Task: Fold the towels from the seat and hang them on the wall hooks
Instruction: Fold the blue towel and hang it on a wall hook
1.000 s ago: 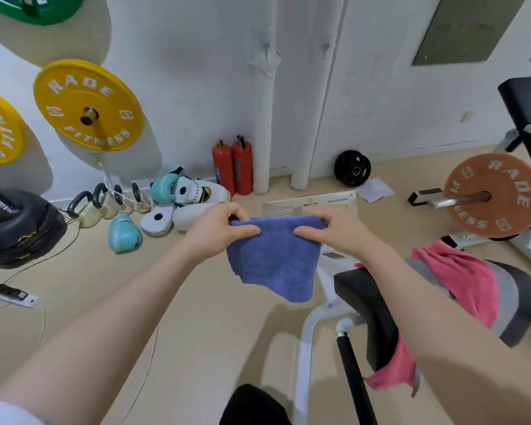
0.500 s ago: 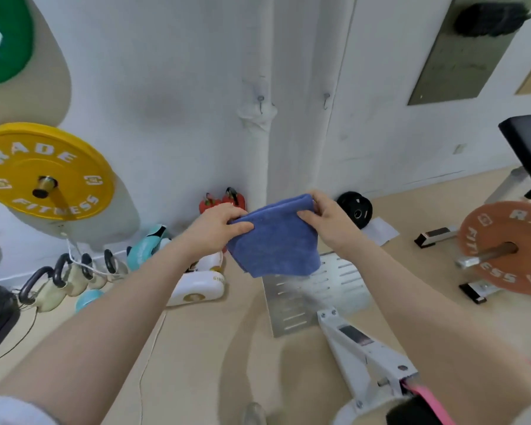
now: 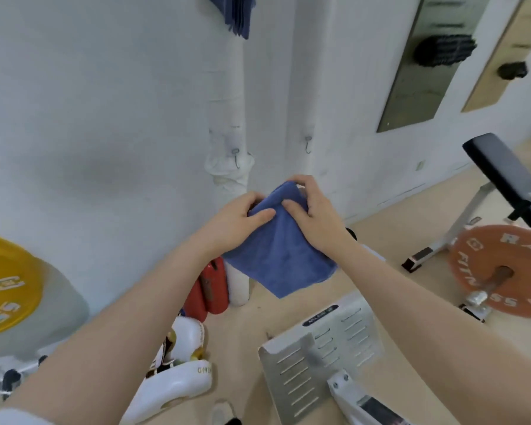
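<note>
Below two bare wall hooks (image 3: 236,157), the left hand (image 3: 233,223) and right hand (image 3: 314,217), raised within the last second, pinch the folded blue towel (image 3: 281,256), fingers now bunched at its top, seemingly ready to hang.

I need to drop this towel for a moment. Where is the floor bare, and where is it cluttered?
Bare tan floor lies between the red fire extinguishers and the perforated metal footplate, and behind the footplate towards the orange weight plate. It is crowded lower left, around the white boxing gloves.

two bare hooks (image 3: 235,157), open wall between
</note>
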`<state>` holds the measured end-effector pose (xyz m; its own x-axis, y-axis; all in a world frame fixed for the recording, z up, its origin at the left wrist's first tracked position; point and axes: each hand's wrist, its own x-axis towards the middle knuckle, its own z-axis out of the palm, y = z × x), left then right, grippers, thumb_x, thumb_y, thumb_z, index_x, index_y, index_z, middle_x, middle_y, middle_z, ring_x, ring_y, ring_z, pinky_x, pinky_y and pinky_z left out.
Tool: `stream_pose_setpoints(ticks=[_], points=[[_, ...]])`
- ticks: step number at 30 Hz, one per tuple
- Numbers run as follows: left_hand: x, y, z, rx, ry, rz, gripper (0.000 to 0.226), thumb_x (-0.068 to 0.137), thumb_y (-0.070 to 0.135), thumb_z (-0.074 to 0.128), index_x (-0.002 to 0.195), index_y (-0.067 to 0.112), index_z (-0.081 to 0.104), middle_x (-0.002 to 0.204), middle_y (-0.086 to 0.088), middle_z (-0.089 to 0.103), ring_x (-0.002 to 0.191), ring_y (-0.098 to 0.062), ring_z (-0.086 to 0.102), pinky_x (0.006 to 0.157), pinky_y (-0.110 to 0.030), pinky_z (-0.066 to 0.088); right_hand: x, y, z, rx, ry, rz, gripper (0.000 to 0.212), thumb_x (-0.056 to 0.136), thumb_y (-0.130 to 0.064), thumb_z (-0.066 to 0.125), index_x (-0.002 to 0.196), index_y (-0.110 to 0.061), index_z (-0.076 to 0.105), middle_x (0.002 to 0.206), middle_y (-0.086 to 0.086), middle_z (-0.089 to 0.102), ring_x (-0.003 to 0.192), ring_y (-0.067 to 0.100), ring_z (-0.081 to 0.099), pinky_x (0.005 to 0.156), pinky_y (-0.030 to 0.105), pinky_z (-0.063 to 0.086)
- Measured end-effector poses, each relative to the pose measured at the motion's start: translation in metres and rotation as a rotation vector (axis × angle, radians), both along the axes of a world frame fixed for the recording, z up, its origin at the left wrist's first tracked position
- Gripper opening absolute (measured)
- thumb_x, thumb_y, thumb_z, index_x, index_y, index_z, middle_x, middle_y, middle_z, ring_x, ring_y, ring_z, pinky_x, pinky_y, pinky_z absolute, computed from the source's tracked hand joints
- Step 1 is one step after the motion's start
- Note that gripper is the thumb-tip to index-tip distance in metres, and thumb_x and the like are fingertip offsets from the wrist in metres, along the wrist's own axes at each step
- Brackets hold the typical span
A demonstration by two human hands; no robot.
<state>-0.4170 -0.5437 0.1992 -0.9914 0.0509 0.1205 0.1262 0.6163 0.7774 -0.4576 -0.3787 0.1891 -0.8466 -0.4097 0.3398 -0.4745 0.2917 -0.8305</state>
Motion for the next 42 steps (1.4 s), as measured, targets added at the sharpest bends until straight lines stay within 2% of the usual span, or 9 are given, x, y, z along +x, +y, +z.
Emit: stream_pose_setpoints(ticks=[4, 8, 11, 17, 21, 27, 32, 37, 42], points=[[-0.072, -0.042, 0.011, 0.006, 0.04, -0.016, 0.012, 0.095, 0.021, 0.046, 0.101, 0.017, 0.055, 0.091, 0.006, 0.06, 0.088, -0.014, 0.055, 0.077, -0.023, 0.042, -0.066, -0.044, 0.015, -0.019, -0.009, 0.042, 0.039, 0.089, -0.014, 0.055, 0.12, -0.035, 0.043, 0.103, -0.002, 0.062, 0.094, 0.009, 0.06, 0.087, 0.022, 0.048], [-0.139, -0.073, 0.035, 0.031, 0.092, -0.036, 0.017, 0.096, 0.02, 0.043, 0.108, 0.016, 0.056, 0.102, 0.001, 0.063, 0.094, -0.017, 0.057, 0.083, -0.029, 0.044, -0.125, -0.074, 0.041, -0.057, -0.031, 0.087, 0.038, 0.081, -0.015, 0.057, 0.109, -0.04, 0.052, 0.103, -0.022, 0.059, 0.101, 0.005, 0.056, 0.093, 0.024, 0.046], [-0.182, -0.076, 0.05, 0.048, 0.129, -0.054, 0.013, 0.096, 0.021, 0.044, 0.106, 0.018, 0.052, 0.101, 0.002, 0.062, 0.093, -0.017, 0.058, 0.079, -0.024, 0.044, -0.161, -0.08, 0.058, -0.153, -0.092, 0.064, 0.023, 0.075, -0.023, 0.058, 0.094, -0.036, 0.056, 0.088, -0.017, 0.062, 0.085, 0.004, 0.058, 0.081, 0.024, 0.049], [-0.251, -0.073, 0.08, 0.116, 0.218, -0.138, 0.01, 0.096, 0.022, 0.045, 0.104, 0.021, 0.041, 0.095, -0.007, 0.066, 0.088, -0.024, 0.063, 0.082, -0.038, 0.05, -0.222, -0.069, 0.088, -0.232, -0.128, 0.106, 0.017, 0.09, -0.019, 0.055, 0.106, -0.026, 0.056, 0.078, -0.011, 0.065, 0.066, 0.004, 0.06, 0.053, 0.019, 0.045], [-0.293, -0.066, 0.095, 0.098, 0.263, -0.164, 0.006, 0.094, 0.02, 0.047, 0.099, 0.022, 0.045, 0.088, 0.0, 0.062, 0.08, -0.015, 0.058, 0.076, -0.029, 0.046, -0.264, -0.068, 0.102, -0.252, -0.036, 0.033, 0.033, 0.075, -0.013, 0.045, 0.1, -0.027, 0.061, 0.091, -0.01, 0.067, 0.082, 0.004, 0.063, 0.073, 0.019, 0.052], [-0.373, -0.04, 0.103, 0.135, 0.346, -0.138, 0.01, 0.097, 0.022, 0.039, 0.103, 0.021, 0.047, 0.095, 0.002, 0.061, 0.09, -0.018, 0.057, 0.082, -0.033, 0.045, -0.347, -0.05, 0.114, -0.424, -0.15, 0.102, 0.019, 0.089, -0.012, 0.048, 0.089, -0.021, 0.065, 0.086, 0.0, 0.066, 0.081, 0.014, 0.061, 0.076, 0.03, 0.049], [-0.448, -0.002, 0.125, 0.356, 0.312, -0.113, 0.011, 0.095, 0.028, 0.045, 0.098, 0.026, 0.055, 0.095, 0.009, 0.065, 0.092, -0.012, 0.061, 0.084, -0.032, 0.049, -0.425, -0.007, 0.146, -0.437, -0.233, 0.272, 0.02, 0.092, -0.017, 0.038, 0.094, -0.012, 0.057, 0.074, 0.0, 0.065, 0.059, 0.014, 0.059, 0.05, 0.024, 0.049], [-0.516, 0.03, 0.168, 0.293, 0.398, -0.09, 0.012, 0.093, 0.024, 0.047, 0.095, 0.019, 0.057, 0.092, 0.004, 0.063, 0.085, -0.011, 0.058, 0.075, -0.022, 0.045, -0.502, 0.027, 0.186, -0.33, -0.027, 0.204, 0.017, 0.087, -0.006, 0.044, 0.086, -0.013, 0.06, 0.079, -0.003, 0.064, 0.074, 0.01, 0.06, 0.068, 0.025, 0.048], [-0.557, 0.052, 0.208, 0.249, 0.55, -0.082, 0.013, 0.091, 0.011, 0.043, 0.093, 0.012, 0.056, 0.082, 0.003, 0.059, 0.077, -0.011, 0.054, 0.073, -0.025, 0.045, -0.549, 0.037, 0.226, -0.487, 0.038, 0.223, 0.014, 0.081, -0.01, 0.044, 0.081, -0.01, 0.058, 0.074, 0.001, 0.061, 0.073, 0.01, 0.06, 0.073, 0.026, 0.048]])
